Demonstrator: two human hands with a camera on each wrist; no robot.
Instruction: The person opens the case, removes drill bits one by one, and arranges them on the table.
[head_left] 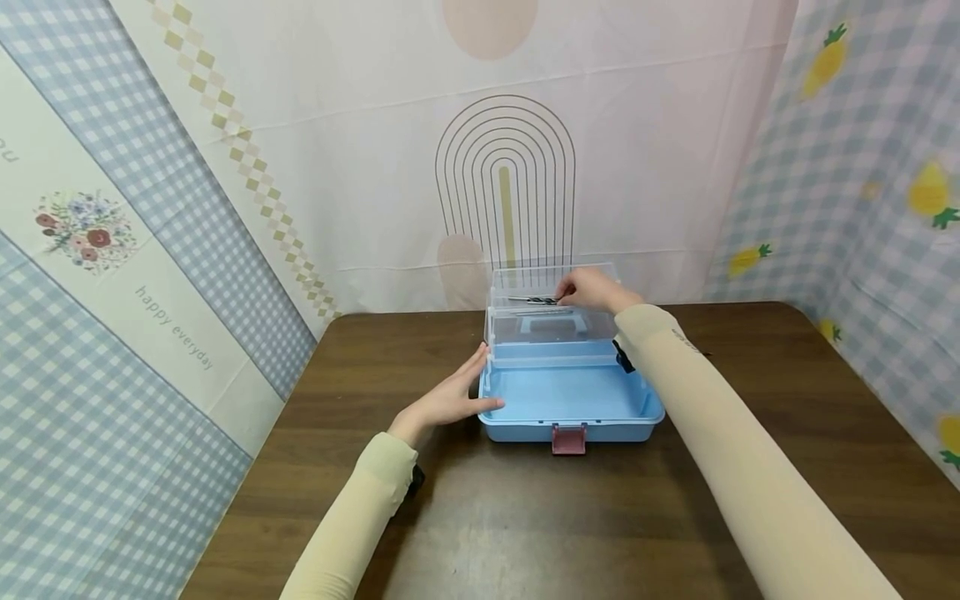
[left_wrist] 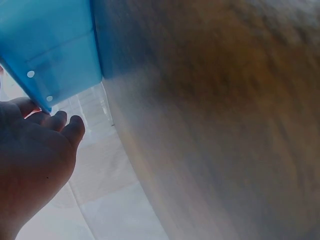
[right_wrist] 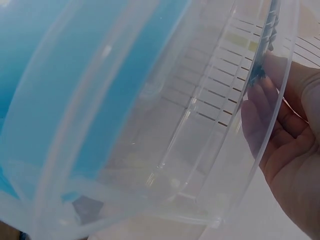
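A light-blue plastic storage box point(head_left: 570, 396) with a pink front latch point(head_left: 568, 439) stands on the table. Its clear upper part point(head_left: 555, 333) is raised toward the back. My left hand point(head_left: 450, 396) lies spread along the box's left side, thumb at the front left rim and fingers reaching back. In the left wrist view its fingertips point(left_wrist: 75, 125) meet the rim corner. At the clear part, my right hand point(head_left: 592, 289) pinches one end of a slim silver-and-black spiral rod point(head_left: 531, 299), resembling a drill bit. Clear plastic partly covers that rod point(right_wrist: 270, 30) in the right wrist view.
The brown wooden table point(head_left: 480, 517) spreads around the box. Close behind rises a pale patterned cloth point(head_left: 360, 208) with an arch design. Checked cloths hang at both sides. A blue handle point(head_left: 551, 322) shows through the clear plastic.
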